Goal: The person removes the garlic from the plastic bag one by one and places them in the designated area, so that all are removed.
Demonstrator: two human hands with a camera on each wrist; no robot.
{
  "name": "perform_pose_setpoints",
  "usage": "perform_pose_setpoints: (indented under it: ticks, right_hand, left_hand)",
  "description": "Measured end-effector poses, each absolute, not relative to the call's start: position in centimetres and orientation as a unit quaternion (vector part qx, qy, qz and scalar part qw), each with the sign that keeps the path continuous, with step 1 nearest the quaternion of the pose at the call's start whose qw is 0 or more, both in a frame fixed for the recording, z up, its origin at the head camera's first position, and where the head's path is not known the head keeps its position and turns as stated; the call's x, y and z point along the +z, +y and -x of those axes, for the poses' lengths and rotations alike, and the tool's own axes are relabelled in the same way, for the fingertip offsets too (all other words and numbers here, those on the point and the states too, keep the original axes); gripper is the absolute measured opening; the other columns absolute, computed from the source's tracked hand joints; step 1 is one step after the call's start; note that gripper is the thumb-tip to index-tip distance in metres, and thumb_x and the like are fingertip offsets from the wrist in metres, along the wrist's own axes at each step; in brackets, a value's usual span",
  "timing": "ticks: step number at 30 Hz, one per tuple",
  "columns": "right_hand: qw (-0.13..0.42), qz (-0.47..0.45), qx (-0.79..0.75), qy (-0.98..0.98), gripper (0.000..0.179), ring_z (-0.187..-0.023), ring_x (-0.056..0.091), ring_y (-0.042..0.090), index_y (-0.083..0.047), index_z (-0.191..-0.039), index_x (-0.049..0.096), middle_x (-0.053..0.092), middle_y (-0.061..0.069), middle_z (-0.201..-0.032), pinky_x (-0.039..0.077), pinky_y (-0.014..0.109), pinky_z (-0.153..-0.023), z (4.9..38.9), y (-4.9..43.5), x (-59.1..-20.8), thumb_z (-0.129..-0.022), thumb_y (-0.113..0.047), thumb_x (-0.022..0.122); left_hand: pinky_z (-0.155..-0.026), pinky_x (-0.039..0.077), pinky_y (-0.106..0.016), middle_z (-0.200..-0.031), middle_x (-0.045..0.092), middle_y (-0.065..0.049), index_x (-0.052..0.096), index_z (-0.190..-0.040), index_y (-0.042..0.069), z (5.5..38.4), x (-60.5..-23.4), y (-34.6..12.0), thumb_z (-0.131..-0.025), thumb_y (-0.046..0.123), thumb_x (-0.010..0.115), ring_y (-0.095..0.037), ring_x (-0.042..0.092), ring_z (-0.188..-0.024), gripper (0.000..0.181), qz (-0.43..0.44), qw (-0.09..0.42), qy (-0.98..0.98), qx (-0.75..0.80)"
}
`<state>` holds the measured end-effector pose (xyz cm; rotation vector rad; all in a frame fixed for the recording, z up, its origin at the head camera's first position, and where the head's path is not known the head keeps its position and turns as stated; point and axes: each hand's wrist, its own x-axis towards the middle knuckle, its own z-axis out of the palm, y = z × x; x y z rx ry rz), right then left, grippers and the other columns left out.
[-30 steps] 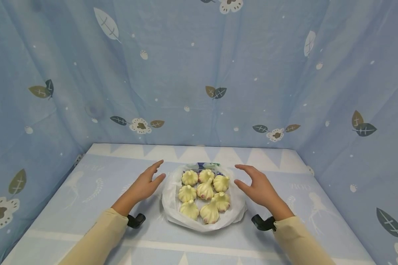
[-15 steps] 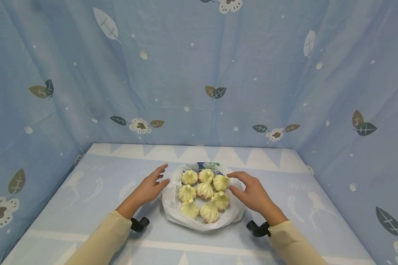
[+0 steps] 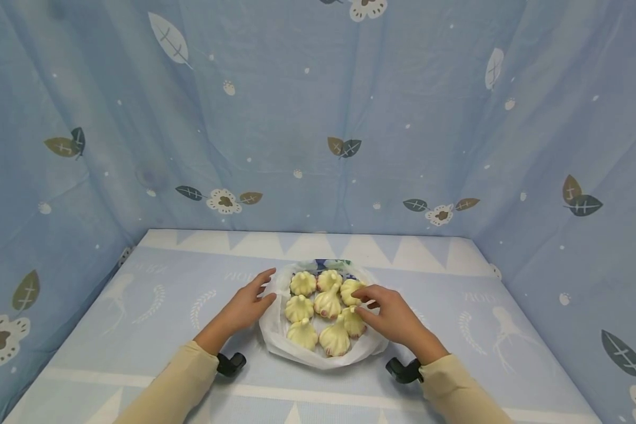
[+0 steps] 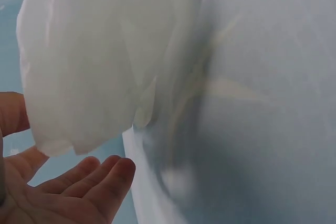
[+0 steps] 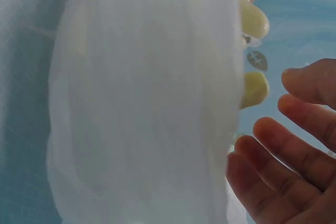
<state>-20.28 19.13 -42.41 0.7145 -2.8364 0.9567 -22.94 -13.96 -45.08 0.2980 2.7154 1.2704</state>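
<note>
Several pale yellow garlic bulbs (image 3: pixel 299 309), some with purplish marks, sit in a white plastic bag (image 3: pixel 272 335) with its rim rolled open. My left hand (image 3: pixel 244 309) is at the bag's left rim, thumb and fingers parted. In the left wrist view its fingers (image 4: pixel 107 182) are extended beside the bag's wall; I cannot tell whether they touch it. Over the bag's right side hovers my right hand (image 3: pixel 392 318), fingers slightly bent, above the right-hand bulbs (image 3: pixel 353 322). The right wrist view shows its fingers (image 5: pixel 294 156) spread with nothing between them.
The bag stands on a table (image 3: pixel 153 330) with a pale blue and white printed cover. A blue patterned curtain (image 3: pixel 318 118) hangs behind and on both sides. Blue and green print (image 3: pixel 331 264) shows at the bag's far edge.
My right hand has moved left from beside the bag to above its right-hand bulbs. My left hand has come closer to the bag's left rim. The bulbs look unmoved.
</note>
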Motion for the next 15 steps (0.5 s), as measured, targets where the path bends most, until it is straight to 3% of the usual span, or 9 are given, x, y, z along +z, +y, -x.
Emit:
perform_pose_setpoints:
  ticks: [4, 15]
  right_hand:
    - [0.023, -0.242, 0.305, -0.921, 0.029, -0.099, 0.067, 0.02, -0.01, -0.118, 0.067, 0.067, 0.001, -0.116, 0.058, 0.036, -0.082, 20.5, 18.9, -42.9, -0.09, -0.019, 0.067]
    - [0.022, -0.259, 0.274, -0.926, 0.023, -0.093, 0.068, 0.014, -0.012, -0.112, 0.07, 0.07, -0.002, -0.107, 0.058, 0.03, -0.079, 20.5, 18.5, -43.9, -0.089, -0.015, 0.069]
  left_hand:
    - [-0.105, 0.041, -0.058, -0.154, 0.034, -0.022, 0.026, -0.154, 0.023, 22.9, -45.3, -13.6, -0.1, 0.025, 0.051, -0.046, 0.042, -0.134, 0.059, -0.098, 0.061, 0.908, 0.403]
    - [-0.111, 0.035, -0.057, -0.152, 0.041, -0.016, 0.04, -0.148, 0.021, 22.7, -46.1, -12.8, -0.1, 0.017, 0.05, -0.037, 0.039, -0.14, 0.05, -0.099, 0.045, 0.903, 0.415]
